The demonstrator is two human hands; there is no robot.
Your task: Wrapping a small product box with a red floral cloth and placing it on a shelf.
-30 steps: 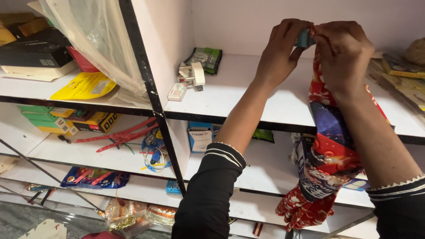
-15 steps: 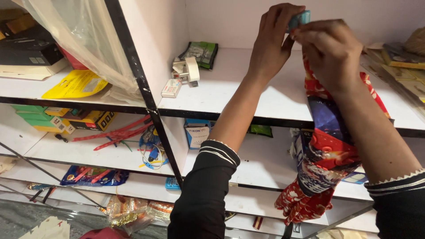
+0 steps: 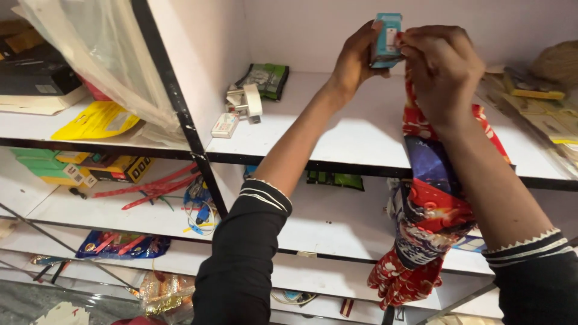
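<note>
My left hand (image 3: 355,60) holds a small teal box (image 3: 386,39) up in front of the white back wall, above the top shelf (image 3: 361,135). My right hand (image 3: 442,69) pinches the box's right edge and also grips the top of a long red and blue printed bag (image 3: 430,210), which hangs down past the shelf front. Both arms wear black sleeves with white-striped cuffs.
On the top shelf lie a green packet (image 3: 265,79), a white plug adapter (image 3: 244,101) and a small white box (image 3: 224,125). A black upright (image 3: 180,114) divides the shelves. Clear plastic sheet (image 3: 90,54), yellow packet (image 3: 96,120), red strips (image 3: 150,186) sit left.
Both hands have lifted higher above the shelf, and the teal box, earlier mostly hidden between the fingers, now shows clearly. The hanging bag rose with them.
</note>
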